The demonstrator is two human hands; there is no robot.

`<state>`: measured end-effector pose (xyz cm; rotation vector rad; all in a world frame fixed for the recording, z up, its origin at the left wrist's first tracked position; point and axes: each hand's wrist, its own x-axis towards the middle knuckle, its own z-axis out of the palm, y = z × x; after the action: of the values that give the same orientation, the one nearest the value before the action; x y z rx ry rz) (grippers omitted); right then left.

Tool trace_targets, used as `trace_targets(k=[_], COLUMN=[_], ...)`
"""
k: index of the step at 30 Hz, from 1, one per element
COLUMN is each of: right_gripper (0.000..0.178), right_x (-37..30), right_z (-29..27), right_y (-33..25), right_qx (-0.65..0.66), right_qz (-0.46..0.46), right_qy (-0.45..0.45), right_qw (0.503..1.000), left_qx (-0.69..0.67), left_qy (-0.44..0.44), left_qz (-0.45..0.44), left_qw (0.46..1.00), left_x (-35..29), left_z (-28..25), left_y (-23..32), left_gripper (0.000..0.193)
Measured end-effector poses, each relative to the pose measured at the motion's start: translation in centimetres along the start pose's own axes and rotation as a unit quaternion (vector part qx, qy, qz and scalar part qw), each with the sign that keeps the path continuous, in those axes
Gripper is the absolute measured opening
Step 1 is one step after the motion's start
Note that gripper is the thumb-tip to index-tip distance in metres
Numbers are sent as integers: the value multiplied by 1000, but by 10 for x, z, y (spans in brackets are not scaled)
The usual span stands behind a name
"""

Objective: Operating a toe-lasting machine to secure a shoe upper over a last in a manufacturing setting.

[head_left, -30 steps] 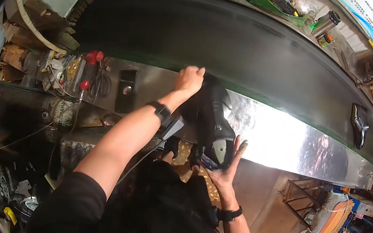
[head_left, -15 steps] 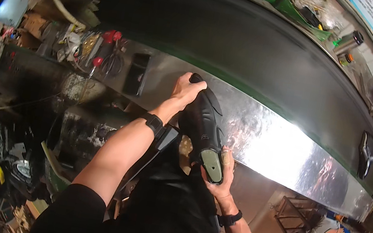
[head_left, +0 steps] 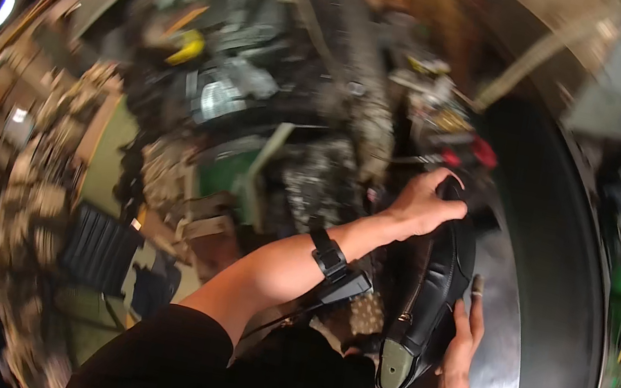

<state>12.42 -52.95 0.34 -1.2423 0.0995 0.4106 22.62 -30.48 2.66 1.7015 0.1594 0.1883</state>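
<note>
My left hand (head_left: 431, 205) is wrapped round the far end of a black leather boot (head_left: 443, 267). A pale green shoe last (head_left: 394, 367) with a small hole shows at the boot's near end. The boot hangs lengthwise over the left edge of the metal bench. Along its right side my right hand (head_left: 465, 329) lies with its fingers stretched out, close to or lightly against the leather. Whether its palm touches the boot cannot be made out. Both wrists wear black bands.
The shiny metal bench top (head_left: 504, 345) and a dark belt-like strip (head_left: 562, 321) run along the right. Red-handled tools (head_left: 471, 152) lie at the bench's far end. Further left, blurred by motion, are a dark chair (head_left: 100, 248), a green bin (head_left: 226, 179) and piled clutter.
The view has swung to the left. The boot now points more straight away from me, still in my left hand. My right hand has come off the last end to the boot's right side.
</note>
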Motion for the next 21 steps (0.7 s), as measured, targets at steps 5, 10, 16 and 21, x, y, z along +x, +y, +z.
trace_targets(k=[5,10,16,21], right_gripper=[56,48,28,32], right_x=[19,38,68,62], right_z=[137,232,344,430], right_y=[48,72,115,103], right_qx=[-99,-48,-98,-13], right_qz=[-100,-77,-64,29], right_qy=[-128,-229,-238,-258], right_qw=[982,969,964,966], left_qx=[51,102,-271,-337], left_qy=[147,225,263,419], left_qz=[-1,-72,-47,-38], left_qw=[988,966,925,842], left_x=[-53,-83,-128,-174], left_z=[-186,-295,-435,-435], left_y=[18,50,28,-6], left_gripper=[50,61,33,37])
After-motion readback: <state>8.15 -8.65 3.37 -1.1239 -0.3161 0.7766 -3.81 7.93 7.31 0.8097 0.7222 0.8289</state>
